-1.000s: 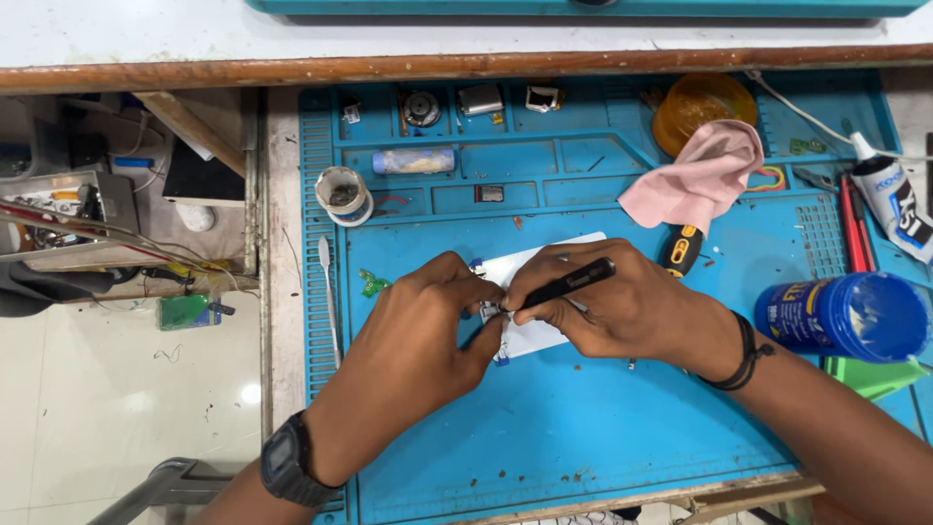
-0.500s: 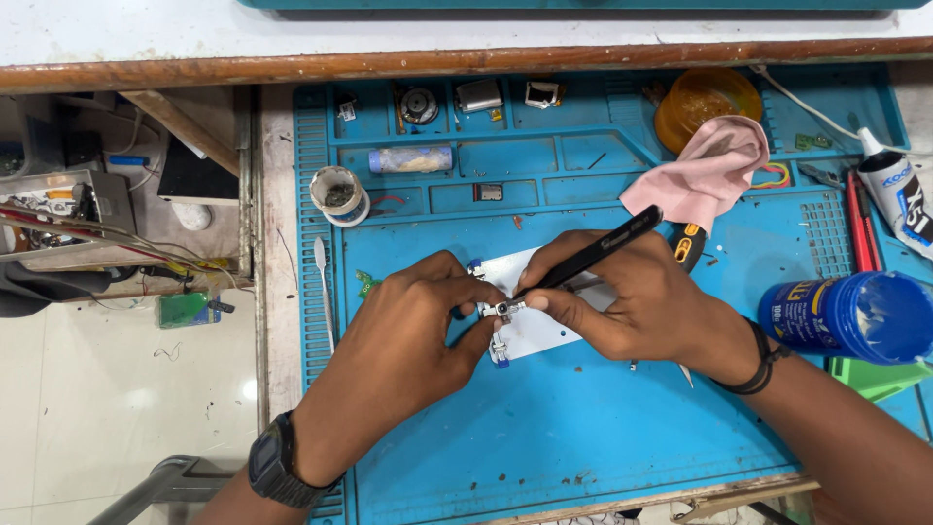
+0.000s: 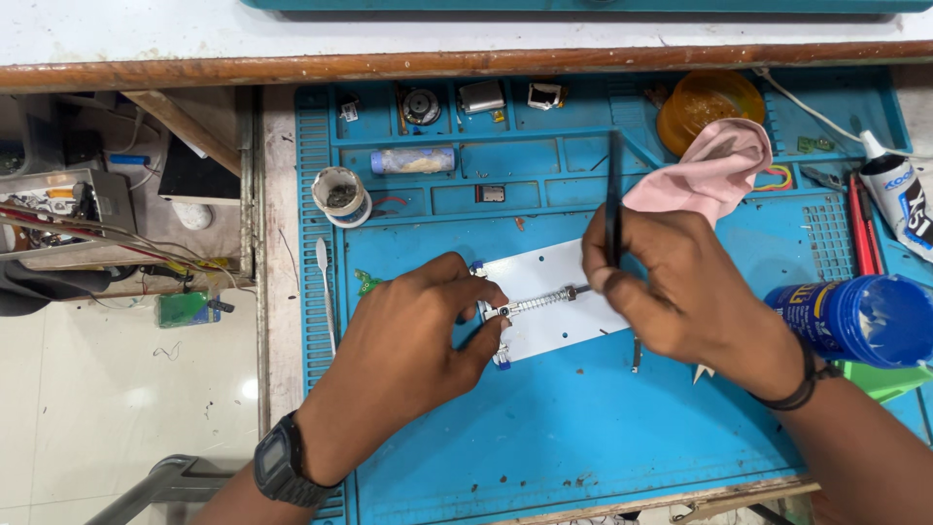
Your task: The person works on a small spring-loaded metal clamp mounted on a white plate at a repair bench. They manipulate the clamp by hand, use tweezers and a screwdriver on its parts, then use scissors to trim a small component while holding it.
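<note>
My left hand [image 3: 418,335] pinches the end of a small metal clamp [image 3: 530,306] lying on a white plate [image 3: 544,335] mid-surface on the blue mat [image 3: 583,428]. My right hand [image 3: 680,287] has a closed grip on a black tool [image 3: 613,194], held upright. A blue canister [image 3: 860,319] with a light label lies at the right edge; a white tube [image 3: 899,190] sits near the far right corner.

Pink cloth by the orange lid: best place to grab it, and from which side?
Grab the pink cloth at its bunched upper end, coming from above. That end is raised in a fold and free; its lower left edge lies close behind the right hand, and the orange lid crowds the top left.
</note>
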### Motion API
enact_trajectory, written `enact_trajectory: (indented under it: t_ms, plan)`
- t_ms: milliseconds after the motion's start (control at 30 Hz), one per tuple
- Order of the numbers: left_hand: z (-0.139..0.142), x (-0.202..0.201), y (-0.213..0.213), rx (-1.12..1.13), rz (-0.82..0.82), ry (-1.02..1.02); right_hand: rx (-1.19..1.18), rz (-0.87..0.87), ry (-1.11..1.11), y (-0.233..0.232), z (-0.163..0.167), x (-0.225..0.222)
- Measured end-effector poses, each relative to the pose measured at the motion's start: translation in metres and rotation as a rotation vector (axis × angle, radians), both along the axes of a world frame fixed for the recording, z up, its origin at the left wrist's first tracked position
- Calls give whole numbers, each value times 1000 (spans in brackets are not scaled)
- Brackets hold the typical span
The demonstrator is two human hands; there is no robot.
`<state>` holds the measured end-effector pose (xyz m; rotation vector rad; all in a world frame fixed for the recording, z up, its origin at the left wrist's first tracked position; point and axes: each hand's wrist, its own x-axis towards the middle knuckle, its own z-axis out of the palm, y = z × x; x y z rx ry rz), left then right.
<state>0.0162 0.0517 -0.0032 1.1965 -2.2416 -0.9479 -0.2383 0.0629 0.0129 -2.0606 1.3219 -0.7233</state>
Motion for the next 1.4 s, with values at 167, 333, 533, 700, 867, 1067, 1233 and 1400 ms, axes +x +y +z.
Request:
enact_trajectory:
  t_ms: [167,333,533,700,867,1067,1233,1400]
  plan:
    - [-3,0,1,-50,-19,-52,40,29,225,-4,5,-7]
    - [-3,0,1,-79,-23,-70,68,79,382,-7,5,-5]
    - [-3,2,2,-86,-24,-86,-103,-111,446,-15,3,-12]
    - [-3,1,2,-151,-7,-54,-339,-96,505,-20,-14,-2]
    - [-2,2,1,-119,7,-46,-468,-111,459,-14,-9,6]
    - [-2,2,0,-229,-38,-3,-274,175,461,-3,5,-2]
    - [7,5,-3,-277,-110,-1,-234,231,461,-5,1,-4]
    - [19,16,-8,-365,-257,-40,-167,218,474,-6,-4,-4]
